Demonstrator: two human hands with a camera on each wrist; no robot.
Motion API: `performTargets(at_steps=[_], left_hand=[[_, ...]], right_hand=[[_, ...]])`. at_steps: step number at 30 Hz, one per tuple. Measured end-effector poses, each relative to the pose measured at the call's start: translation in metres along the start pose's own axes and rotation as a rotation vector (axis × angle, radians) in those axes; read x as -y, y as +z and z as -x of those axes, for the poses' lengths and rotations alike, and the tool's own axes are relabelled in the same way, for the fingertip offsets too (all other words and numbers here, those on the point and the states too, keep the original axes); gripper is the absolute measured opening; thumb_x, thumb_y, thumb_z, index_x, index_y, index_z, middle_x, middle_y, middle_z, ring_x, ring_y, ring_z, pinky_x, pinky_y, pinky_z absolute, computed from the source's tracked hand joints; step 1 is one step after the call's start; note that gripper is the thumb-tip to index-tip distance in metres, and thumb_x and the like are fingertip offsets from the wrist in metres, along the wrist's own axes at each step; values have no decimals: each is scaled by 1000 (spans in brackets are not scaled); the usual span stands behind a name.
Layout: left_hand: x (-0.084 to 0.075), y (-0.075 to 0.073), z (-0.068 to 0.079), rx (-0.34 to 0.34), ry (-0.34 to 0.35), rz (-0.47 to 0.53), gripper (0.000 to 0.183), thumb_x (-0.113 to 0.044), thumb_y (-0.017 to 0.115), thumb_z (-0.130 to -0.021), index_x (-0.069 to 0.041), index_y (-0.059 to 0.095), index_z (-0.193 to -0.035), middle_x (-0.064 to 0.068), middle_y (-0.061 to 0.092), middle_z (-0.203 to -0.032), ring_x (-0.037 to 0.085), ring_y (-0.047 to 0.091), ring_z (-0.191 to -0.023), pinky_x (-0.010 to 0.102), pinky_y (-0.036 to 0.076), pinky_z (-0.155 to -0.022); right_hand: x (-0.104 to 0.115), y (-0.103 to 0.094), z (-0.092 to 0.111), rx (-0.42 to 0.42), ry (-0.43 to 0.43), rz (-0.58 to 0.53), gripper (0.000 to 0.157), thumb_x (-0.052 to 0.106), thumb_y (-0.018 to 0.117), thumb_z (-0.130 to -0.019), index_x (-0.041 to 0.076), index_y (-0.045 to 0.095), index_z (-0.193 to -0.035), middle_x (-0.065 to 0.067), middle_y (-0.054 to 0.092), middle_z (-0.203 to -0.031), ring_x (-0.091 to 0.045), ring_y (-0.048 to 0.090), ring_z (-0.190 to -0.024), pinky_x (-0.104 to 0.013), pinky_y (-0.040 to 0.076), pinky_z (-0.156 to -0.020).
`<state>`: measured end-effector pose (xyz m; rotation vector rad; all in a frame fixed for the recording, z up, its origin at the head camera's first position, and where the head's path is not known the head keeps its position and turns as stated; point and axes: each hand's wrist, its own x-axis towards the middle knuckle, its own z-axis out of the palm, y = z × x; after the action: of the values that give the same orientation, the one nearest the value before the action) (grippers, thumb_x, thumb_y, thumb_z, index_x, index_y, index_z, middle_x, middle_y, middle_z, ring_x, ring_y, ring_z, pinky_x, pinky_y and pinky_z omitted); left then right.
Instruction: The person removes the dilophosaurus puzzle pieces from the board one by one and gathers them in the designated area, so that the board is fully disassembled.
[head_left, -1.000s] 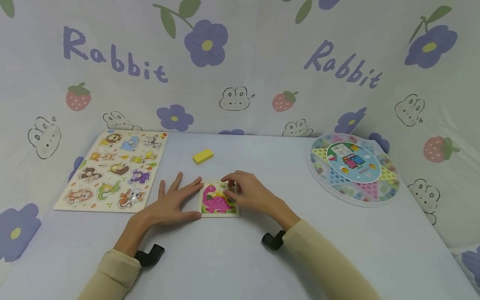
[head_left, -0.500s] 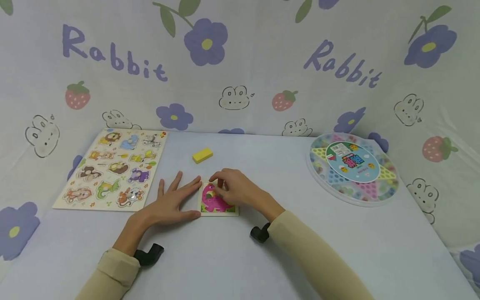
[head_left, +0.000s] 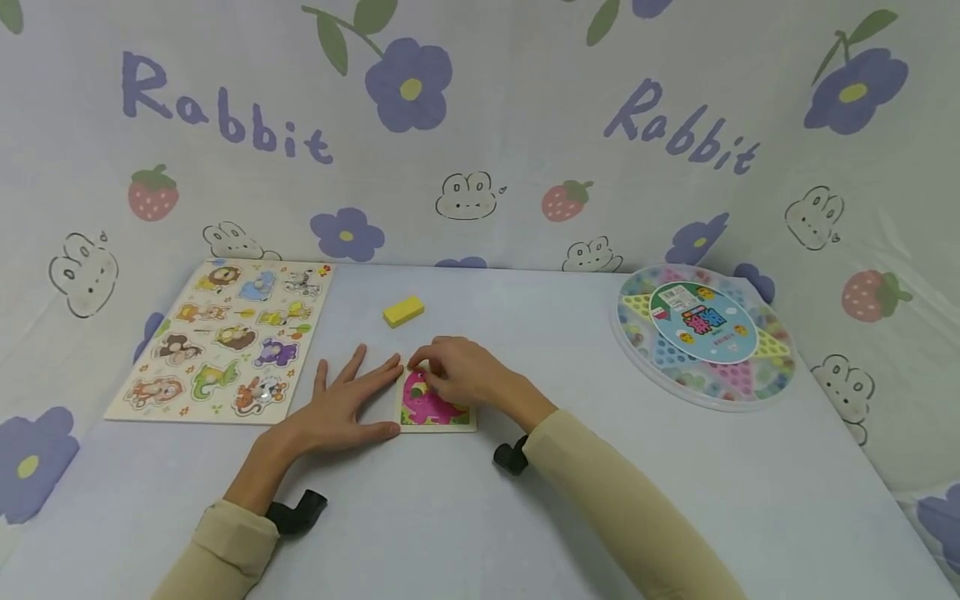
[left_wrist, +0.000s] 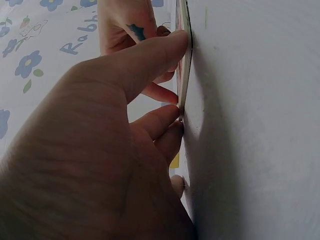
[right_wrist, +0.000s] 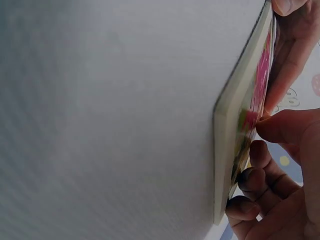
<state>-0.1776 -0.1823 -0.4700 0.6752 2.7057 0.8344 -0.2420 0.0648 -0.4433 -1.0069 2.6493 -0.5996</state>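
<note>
In the head view a small square dinosaur jigsaw puzzle [head_left: 435,410], pink on a pale wooden board, lies between the hands. My left hand [head_left: 337,417] lies with spread fingers at its left side. That thumb touches the near left corner and the index finger the far left one. My right hand [head_left: 468,372] is over the far part with bent fingers. Its thumb [right_wrist: 280,126] meets the picture in the right wrist view, with the other fingertips along the board. Whether it pinches a piece I cannot tell. Part of the picture is hidden beneath this hand.
A yellow block [head_left: 403,312] lies beyond the puzzle. To the left is a large animal puzzle board [head_left: 247,329] with several animal figures. On the right a round Chinese checkers set [head_left: 705,333] is near the back. A patterned cloth [head_left: 487,108] hangs behind.
My right hand has slid left across the puzzle, from its right side to its far middle, covering other parts of the picture. The left hand has stayed at the left edge.
</note>
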Motion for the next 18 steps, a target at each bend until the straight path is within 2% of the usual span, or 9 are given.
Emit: performTargets(at_steps=[10,18], left_hand=[[2,1,0,-2,0,15,86,-55,72,-94,-26,35,-167,-3,25,-178,43,-5,-168,79,-21,-121],[1,0,0,0,-1,14,86,-55,71,-94,-26,35,-167,-3,25,-178,43,-4,-168,79,-21,-121]], right_hand=[[-3,-7,-7,79,7,-40,33,12,59,-105,20,71,-135,-1,64,-91,-14,55,-82,-25,46,-74],[-3,-10,-8,108,4,-63,33,11,59,-105,21,69,-135,-1,61,-87,-14,55,-82,-24,46,-74]])
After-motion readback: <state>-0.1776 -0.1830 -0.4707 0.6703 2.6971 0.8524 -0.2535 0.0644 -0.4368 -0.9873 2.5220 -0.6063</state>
